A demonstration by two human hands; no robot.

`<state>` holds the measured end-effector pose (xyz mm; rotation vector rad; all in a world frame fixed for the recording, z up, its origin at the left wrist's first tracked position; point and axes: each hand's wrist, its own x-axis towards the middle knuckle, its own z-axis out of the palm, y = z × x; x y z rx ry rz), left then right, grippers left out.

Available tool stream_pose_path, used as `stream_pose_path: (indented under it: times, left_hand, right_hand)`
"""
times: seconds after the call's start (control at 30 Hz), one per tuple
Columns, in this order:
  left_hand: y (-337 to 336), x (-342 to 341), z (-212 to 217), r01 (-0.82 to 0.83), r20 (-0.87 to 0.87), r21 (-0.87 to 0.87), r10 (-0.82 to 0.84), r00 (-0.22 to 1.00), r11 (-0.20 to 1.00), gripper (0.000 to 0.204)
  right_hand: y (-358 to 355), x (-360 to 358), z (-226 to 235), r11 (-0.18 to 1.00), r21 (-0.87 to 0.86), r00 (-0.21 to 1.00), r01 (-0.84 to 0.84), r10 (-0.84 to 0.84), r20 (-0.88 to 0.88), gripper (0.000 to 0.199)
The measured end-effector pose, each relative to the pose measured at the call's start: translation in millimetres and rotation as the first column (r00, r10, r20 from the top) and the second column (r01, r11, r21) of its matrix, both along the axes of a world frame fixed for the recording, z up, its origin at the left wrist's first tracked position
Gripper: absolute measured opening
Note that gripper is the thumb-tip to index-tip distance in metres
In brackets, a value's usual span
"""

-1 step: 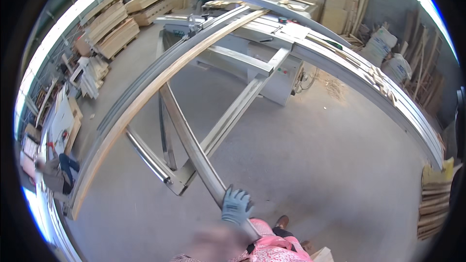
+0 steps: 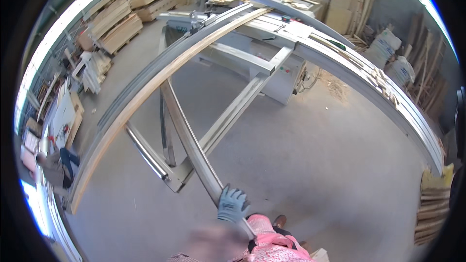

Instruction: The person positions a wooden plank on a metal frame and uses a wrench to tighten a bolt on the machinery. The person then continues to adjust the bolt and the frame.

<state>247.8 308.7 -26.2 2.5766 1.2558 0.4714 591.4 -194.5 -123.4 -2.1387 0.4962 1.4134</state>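
My left hand (image 2: 233, 205), in a grey-blue glove, lies over the near end of a long metal bar (image 2: 192, 141), with its fingers closed round the edge as far as I can see. From under the glove a short end of the bar runs on toward my pink apron (image 2: 274, 245). The bar slants up and away to the left, meeting the underside of a long wooden strip (image 2: 179, 59). This strip lies along grey metal rails on a sliding-table saw (image 2: 276, 85). My right hand does not show.
An angled metal support (image 2: 233, 111) with a roller (image 2: 145, 153) stands before me. The saw's long rail (image 2: 369, 80) carries wood offcuts. Stacked boards (image 2: 116, 34) stand far left, sacks (image 2: 383, 48) far right, timber pieces (image 2: 432, 213) near right. Another person (image 2: 56, 167) is at the left.
The view has turned slightly, shifting the whole scene a little. My left hand stays on the metal bar, and the wooden strip rests in the same place on the saw.
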Motion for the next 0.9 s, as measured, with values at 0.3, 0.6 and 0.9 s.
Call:
stream_pose_path:
  times: [0.3,0.6,0.9]
  left_hand:
    - [13,11,6,-0.018,-0.082,-0.018,0.017,0.996,1.000,0.015]
    - [29,30,12,-0.065,-0.163,-0.221,0.029,0.986,0.973,0.017]
    - [230,96,2,-0.656,0.267,0.067,0.620,0.738,0.752,0.026]
  right_hand:
    - [417,279,39,0.790,0.507,0.878,-0.344,0.079,0.472,0.029]
    - [604,195,23,0.367,0.097,0.366,-0.925,0.795,0.485,0.038]
    - [771,244,35,0.308,0.171,0.351,-0.936,0.770,0.533,0.033]
